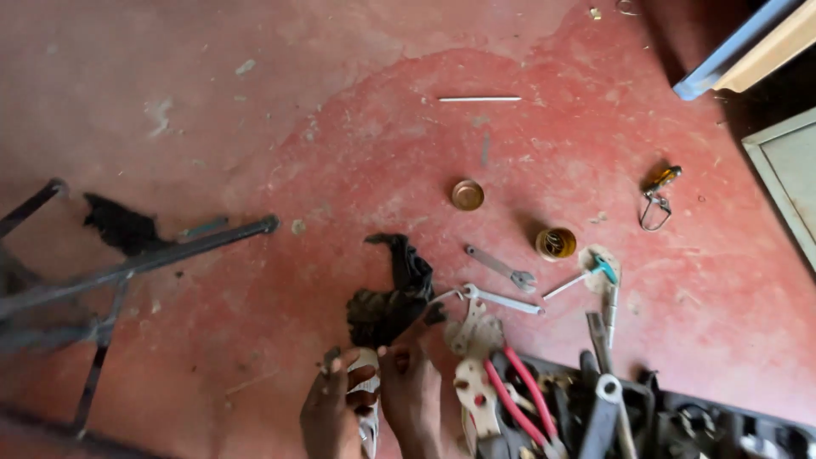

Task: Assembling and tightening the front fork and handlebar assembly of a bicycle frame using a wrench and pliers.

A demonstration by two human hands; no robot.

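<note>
Left hand (pixel 330 412): at the bottom edge of the view, fingers curled around a small whitish part (pixel 365 395), gripping it from the left.
Right hand (pixel 412 399): closed on the same whitish part from the right, fingertips pressed to its top.
Step in hand: judged as working the whitish part between both hands, low over the floor.
Next move calls for: a steady two-handed hold; a tool would have to come from the open tool tray (pixel 646 416) just to the right.
Just above the hands: a crumpled black rag (pixel 395 293) on the red floor (pixel 357 153).
Further out: two spanners (pixel 501 269), a brass lid (pixel 467 195), a small yellow tin (pixel 556 243).
Far left: dark metal frame (pixel 127 268).
Hard to make out: the part's shape, mostly hidden by fingers and cut off below.
</note>
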